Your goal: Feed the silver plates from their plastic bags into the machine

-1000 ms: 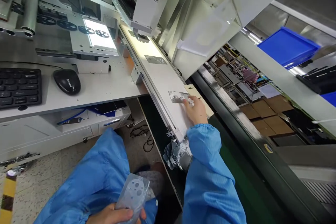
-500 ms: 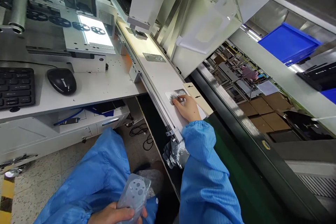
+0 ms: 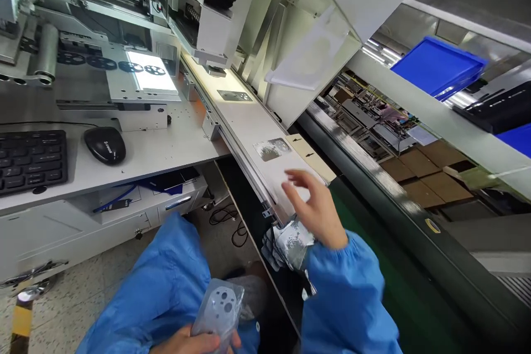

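Low at the bottom, my left hand [image 3: 203,341] grips a translucent sheet-like panel [image 3: 219,310] with round camera cut-outs at its upper end; what lies beneath its front is hidden. My right hand [image 3: 313,204] is open above the lower end of the white conveyor belt [image 3: 236,121], fingers apart and nothing between them. Just beyond its fingertips, a speckled silver panel [image 3: 271,149] lies flat on the belt. Farther up, another grey panel [image 3: 234,95] with holes rests there. Below the belt's end, by my right wrist, sits a heap of speckled silver panels [image 3: 290,243].
A cream plate [image 3: 309,155] adjoins the belt's right side. To the left are a black mouse [image 3: 104,145] and a keyboard [image 3: 33,160] on a white worktop. Ring-shaped dark parts [image 3: 130,67] lie by a lit plate. A green conveyor [image 3: 373,249] runs at right.
My right hand has let go of the speckled panel on the belt and drawn back toward me, opening. The left hand still holds its panel. The camera view has shifted slightly.
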Demonstrator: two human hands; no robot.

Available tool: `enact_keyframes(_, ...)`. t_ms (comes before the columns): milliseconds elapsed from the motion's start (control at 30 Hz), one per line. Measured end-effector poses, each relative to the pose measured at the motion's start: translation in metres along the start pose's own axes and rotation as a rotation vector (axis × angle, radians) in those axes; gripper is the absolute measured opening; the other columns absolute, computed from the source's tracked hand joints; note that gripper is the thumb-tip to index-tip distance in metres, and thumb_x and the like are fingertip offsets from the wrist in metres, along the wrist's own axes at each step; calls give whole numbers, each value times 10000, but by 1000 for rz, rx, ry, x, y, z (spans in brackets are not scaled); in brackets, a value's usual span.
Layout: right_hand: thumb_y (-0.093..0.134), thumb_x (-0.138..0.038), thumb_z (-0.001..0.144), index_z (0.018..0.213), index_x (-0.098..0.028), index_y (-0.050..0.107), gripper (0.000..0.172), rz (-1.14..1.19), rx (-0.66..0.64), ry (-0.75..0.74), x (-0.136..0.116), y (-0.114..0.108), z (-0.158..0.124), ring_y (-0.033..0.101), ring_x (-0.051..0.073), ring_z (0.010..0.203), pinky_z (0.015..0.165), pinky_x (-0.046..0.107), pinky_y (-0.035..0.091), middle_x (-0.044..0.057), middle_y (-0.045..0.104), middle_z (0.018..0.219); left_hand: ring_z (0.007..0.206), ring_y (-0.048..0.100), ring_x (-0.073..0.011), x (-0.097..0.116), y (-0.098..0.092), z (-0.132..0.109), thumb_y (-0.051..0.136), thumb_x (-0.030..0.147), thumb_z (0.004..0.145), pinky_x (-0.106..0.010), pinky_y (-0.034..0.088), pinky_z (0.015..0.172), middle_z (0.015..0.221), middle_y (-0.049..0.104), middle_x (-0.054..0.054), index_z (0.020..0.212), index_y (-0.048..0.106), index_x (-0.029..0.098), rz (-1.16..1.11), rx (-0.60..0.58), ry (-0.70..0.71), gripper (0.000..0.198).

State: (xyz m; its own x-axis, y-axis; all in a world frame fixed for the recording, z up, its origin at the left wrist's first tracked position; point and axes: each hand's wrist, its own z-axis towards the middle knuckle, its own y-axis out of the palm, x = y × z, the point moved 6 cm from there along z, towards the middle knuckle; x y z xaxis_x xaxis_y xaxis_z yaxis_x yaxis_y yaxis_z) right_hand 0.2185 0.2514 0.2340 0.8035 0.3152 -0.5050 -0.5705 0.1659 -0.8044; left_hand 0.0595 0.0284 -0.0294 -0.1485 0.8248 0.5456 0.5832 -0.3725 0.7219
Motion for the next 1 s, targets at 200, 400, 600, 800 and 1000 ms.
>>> enact_keyframes(200, 655, -397, 993, 1021, -232, 724, 181, 150, -595, 169, -41, 43, -139, 691, 200, 817, 732, 297, 501, 37, 750, 918, 808, 721, -297, 15, 38, -6, 811, 751, 623, -486, 498, 848, 898, 752, -98, 1034, 821, 298, -88, -233, -44, 612)
enact_keyframes(400, 658, -389, 968, 879, -199, 715, 217, 399, -670, 357, -8, 44, -171, 655, 160, 745, 679, 252, 465, 10, 730, 814, 802, 722, -243, 4, 61, -5, 831, 702, 676, -405, 506, 839, 940, 740, -90, 1129, 781, 234, -74, -360, -114, 653)
enact_keyframes(600, 578, -316, 947, 877, -178, 702, 199, -79, -221, 515, 113, -26, -116, 627, 178, 682, 665, 282, 477, 21, 687, 727, 758, 657, -186, -11, 59, -14, 841, 690, 705, -320, 453, 772, 887, 749, -94, 1059, 811, 205, 51, -365, -140, 601)
enact_keyframes(800, 611, -223, 915, 972, -128, 750, 178, -272, -45, 608, 163, -45, -90, 690, 300, 979, 931, 434, 524, 154, 759, 972, 654, 642, -193, -16, 52, -11, 854, 687, 662, -431, 524, 790, 715, 647, -1, 1072, 802, 312, -17, -260, -126, 558)
enact_keyframes(1000, 693, -510, 962, 1487, -226, 527, 620, 78, -223, 178, 32, -3, -208, 586, 284, 1300, 1127, 414, 458, 134, 618, 1427, 536, 369, -115, -21, 73, 4, 840, 795, 581, -391, 562, 697, 594, 445, 69, 944, 723, 246, -132, -215, -268, 669)
